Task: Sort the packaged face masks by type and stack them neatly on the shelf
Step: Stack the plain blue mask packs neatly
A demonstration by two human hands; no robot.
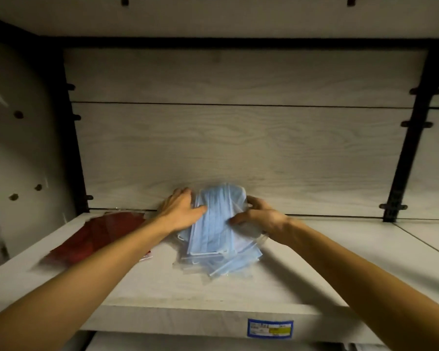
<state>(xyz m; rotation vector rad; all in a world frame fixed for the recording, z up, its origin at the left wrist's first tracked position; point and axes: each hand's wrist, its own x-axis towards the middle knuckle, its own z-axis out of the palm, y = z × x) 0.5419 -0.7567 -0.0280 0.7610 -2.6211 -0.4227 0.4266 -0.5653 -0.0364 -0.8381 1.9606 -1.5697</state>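
A loose pile of light blue face masks in clear plastic packets [218,234] lies on the pale wooden shelf [162,287], near its back panel. My left hand [181,211] grips the pile's left side, thumb on top of the upper packets. My right hand [259,215] grips the right side, fingers curled round the edge and thumb pressing on the blue masks. The upper packets are tilted up between both hands. A flat stack of dark red packaged masks [96,239] lies to the left, partly hidden by my left forearm.
The shelf's back panel [238,148] stands right behind the pile. Black brackets [406,153] frame the bay left and right. A blue and yellow price label [270,328] sits on the front edge. Bare shelf surface stretches to the right of the pile.
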